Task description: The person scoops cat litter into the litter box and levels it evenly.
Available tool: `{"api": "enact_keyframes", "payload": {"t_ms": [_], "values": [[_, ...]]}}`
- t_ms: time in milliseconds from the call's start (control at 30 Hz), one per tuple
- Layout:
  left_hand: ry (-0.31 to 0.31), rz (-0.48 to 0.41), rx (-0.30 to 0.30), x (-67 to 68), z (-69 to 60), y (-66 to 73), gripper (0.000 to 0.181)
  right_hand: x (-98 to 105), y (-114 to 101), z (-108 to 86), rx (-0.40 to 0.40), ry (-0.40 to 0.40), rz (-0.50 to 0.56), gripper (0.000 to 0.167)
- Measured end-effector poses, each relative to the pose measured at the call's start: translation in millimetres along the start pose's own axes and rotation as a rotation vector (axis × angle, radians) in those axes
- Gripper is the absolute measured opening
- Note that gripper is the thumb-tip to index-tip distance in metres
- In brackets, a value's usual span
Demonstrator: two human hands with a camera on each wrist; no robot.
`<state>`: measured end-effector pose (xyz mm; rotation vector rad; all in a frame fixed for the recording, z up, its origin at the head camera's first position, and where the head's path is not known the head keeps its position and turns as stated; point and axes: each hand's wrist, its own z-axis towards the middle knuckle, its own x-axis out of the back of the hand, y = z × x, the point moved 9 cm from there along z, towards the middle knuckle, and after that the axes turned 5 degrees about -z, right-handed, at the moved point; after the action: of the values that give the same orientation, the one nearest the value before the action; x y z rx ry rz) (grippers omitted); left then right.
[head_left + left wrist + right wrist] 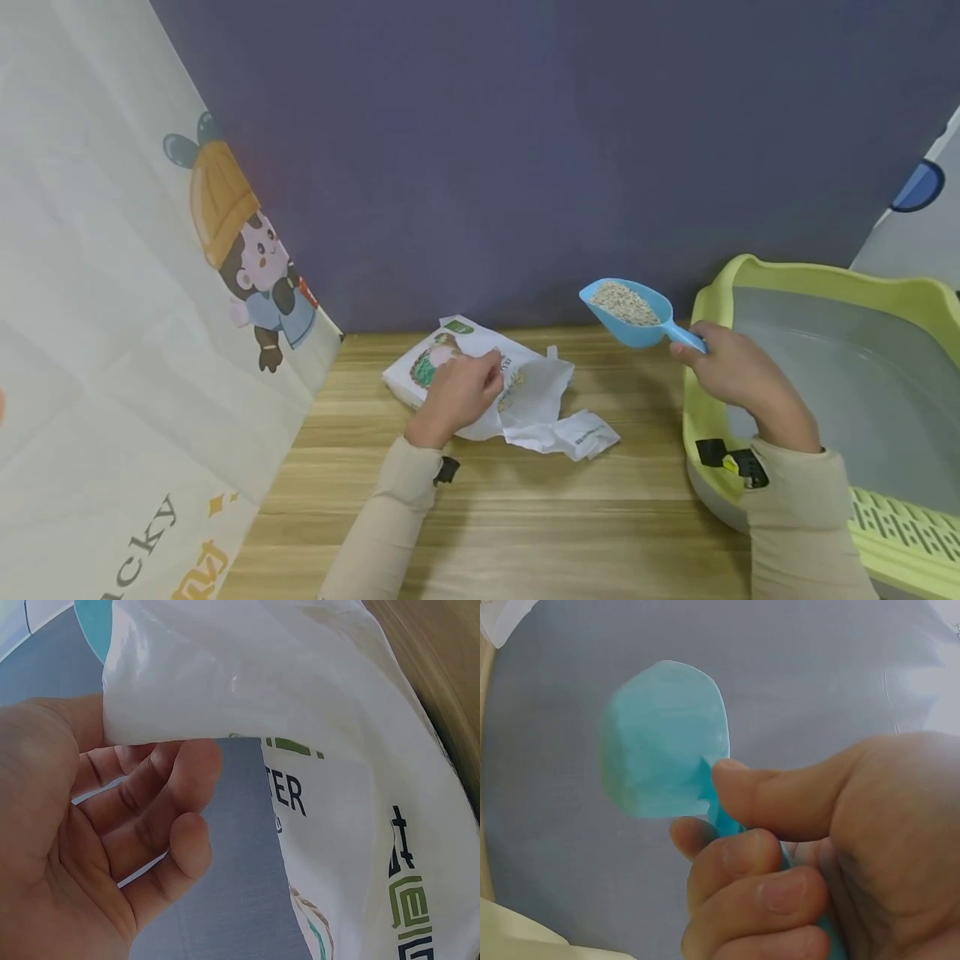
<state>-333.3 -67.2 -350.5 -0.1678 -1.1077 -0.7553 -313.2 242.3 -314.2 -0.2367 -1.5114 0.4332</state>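
A white printed plastic bag (534,390) lies on the wooden table, its torn mouth spread to the right. My left hand (457,393) is over the bag and, in the left wrist view, grips a fold of its white film (180,682) with curled fingers; the thumb is partly hidden behind it. To the right, my right hand (738,372) holds a light-blue scoop (637,335) by its handle, raised above the table. Pale granules (625,303) fill the scoop's bowl. From the right wrist view only the bowl's underside (664,742) shows, with thumb and fingers round the handle.
A grey litter box with a yellow-green rim (708,333) stands at the right, beneath my right forearm. Its slotted grate (900,525) is at the near side. A dark panel (525,167) rises behind the table, and a printed white sheet (97,292) hangs at the left.
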Motion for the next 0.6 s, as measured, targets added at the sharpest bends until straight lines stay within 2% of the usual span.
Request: {"api": "enact_keyframes", "payload": {"t_ms": [267,433,600], "values": [[0.016,-0.007,-0.006,1.9,-0.8,1.3,0.028,7,9,-6.0,-0.053,-0.014,0.017,0.04],[0.006,0.005,-0.028,-0.4,0.4,5.4,0.026,7,17,-9.4,-0.087,-0.036,0.049,0.044],[0.004,0.002,-0.023,-2.3,3.6,6.4,0.027,12,25,-7.7,-0.111,-0.039,0.043,0.051]]}}
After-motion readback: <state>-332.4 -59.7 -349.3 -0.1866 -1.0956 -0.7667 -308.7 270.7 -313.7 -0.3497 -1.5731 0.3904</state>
